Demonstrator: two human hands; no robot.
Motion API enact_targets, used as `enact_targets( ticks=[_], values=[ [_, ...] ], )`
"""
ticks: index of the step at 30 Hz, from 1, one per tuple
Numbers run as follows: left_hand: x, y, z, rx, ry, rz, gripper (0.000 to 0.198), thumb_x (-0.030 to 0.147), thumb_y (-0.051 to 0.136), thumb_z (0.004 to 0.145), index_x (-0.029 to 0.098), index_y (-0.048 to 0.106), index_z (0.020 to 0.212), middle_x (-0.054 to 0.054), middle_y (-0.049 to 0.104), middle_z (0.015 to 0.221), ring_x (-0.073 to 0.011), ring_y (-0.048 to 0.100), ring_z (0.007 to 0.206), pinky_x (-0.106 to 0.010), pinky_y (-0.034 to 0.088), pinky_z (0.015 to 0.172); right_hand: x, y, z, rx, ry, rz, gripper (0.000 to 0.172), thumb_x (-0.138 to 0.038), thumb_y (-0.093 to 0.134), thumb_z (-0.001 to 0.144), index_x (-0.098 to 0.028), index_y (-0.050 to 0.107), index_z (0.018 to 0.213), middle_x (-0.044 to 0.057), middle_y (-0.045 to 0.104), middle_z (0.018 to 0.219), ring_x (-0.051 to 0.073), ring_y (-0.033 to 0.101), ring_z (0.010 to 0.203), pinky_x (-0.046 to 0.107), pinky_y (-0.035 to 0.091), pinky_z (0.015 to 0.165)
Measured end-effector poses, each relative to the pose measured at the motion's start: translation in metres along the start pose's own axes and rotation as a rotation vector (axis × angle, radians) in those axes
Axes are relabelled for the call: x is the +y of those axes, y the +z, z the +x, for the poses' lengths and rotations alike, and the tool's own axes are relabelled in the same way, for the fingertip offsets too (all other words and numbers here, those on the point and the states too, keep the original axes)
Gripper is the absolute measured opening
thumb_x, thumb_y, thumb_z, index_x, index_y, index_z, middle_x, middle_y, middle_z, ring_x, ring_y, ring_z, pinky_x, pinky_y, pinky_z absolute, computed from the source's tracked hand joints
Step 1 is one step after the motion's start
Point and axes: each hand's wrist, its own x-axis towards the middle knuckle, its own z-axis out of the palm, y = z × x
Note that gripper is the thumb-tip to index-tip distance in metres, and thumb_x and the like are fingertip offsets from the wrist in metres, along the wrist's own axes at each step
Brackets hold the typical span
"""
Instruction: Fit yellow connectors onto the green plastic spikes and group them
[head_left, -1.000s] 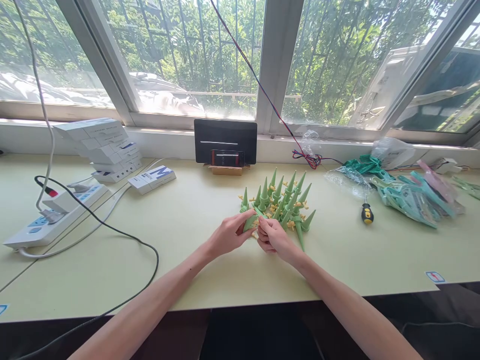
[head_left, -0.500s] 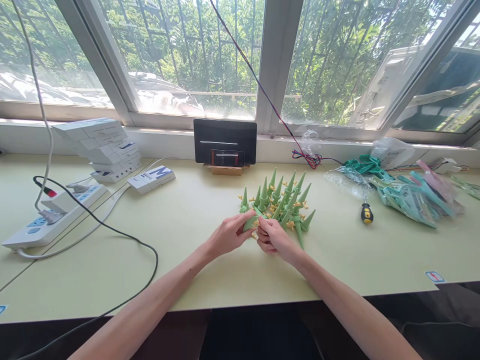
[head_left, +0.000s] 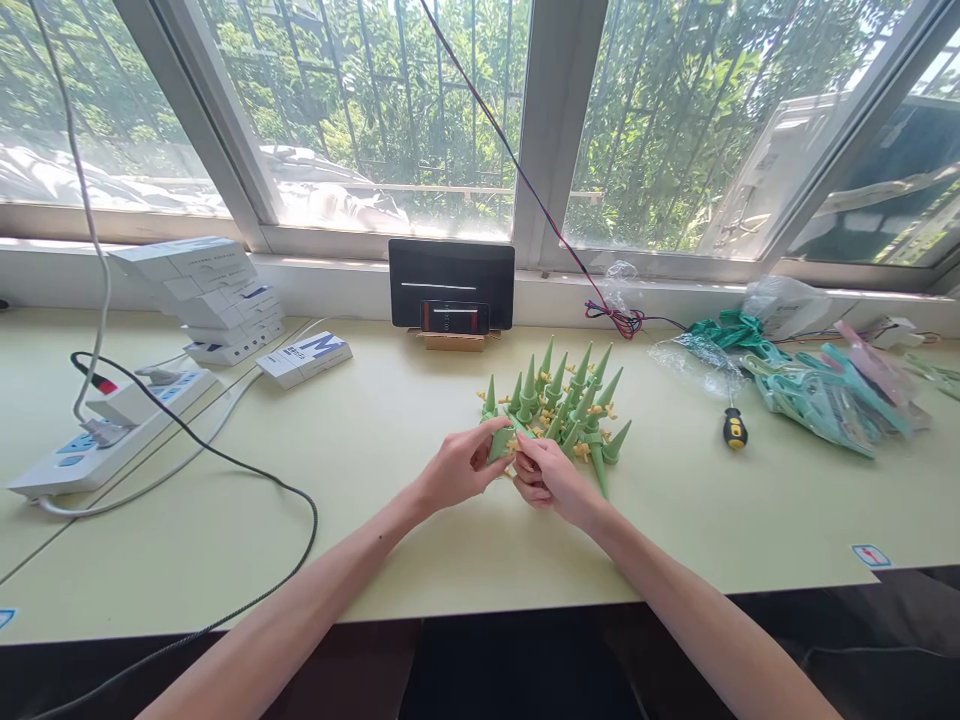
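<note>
My left hand (head_left: 461,462) is closed around a green plant watering spike (head_left: 501,444), thumb below and fingers above. A small yellow valve (head_left: 512,446) shows on that spike between my two hands. Against it my right hand (head_left: 549,478) is closed in a pinch, fingers curled under; the fingertips cover what exactly they grip. Just behind and to the right stands a cluster of green watering spikes (head_left: 529,392), points mostly up, each with a yellow valve low on it. One spike (head_left: 599,472) at the near right points down toward me.
At the back, a tablet (head_left: 451,270) and a phone (head_left: 454,317) lean on a cardboard stand. White boxes (head_left: 217,290) and a power strip (head_left: 112,440) stand left, with a black cable (head_left: 262,478) crossing the table. A screwdriver (head_left: 734,428) and plastic bags (head_left: 817,400) lie right.
My left fingers have shifted slightly on the spike, and its yellow valve shows more now. My right hand has hardly moved. The cluster stays as it was.
</note>
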Motion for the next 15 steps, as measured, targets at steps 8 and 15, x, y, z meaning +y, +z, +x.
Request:
enact_targets(
  ticks=[8, 15],
  values=[
    [-0.003, -0.012, 0.004, 0.084, 0.044, 0.034, 0.034, 0.022, 0.047, 0.098, 0.022, 0.057, 0.13, -0.005, 0.064, 0.094, -0.0065, 0.049, 0.058, -0.02, 0.047, 0.056, 0.0, -0.005, 0.002, 0.012, 0.021, 0.082, 0.057, -0.058, 0.061, 0.088, -0.021, 0.03, 0.057, -0.01, 0.019, 0.049, 0.005, 0.02, 0.037, 0.019, 0.011, 0.035],
    [-0.001, -0.014, 0.005, 0.067, 0.257, 0.2, 0.042, 0.015, 0.06, 0.087, 0.026, 0.059, 0.127, -0.011, 0.055, 0.118, -0.0119, 0.061, 0.078, -0.024, 0.053, 0.063, 0.001, -0.005, 0.003, 0.01, 0.03, 0.095, 0.06, -0.06, 0.058, 0.089, -0.021, 0.029, 0.054, -0.01, 0.019, 0.047, 0.005, 0.017, 0.037, 0.019, 0.01, 0.035]
  ],
)
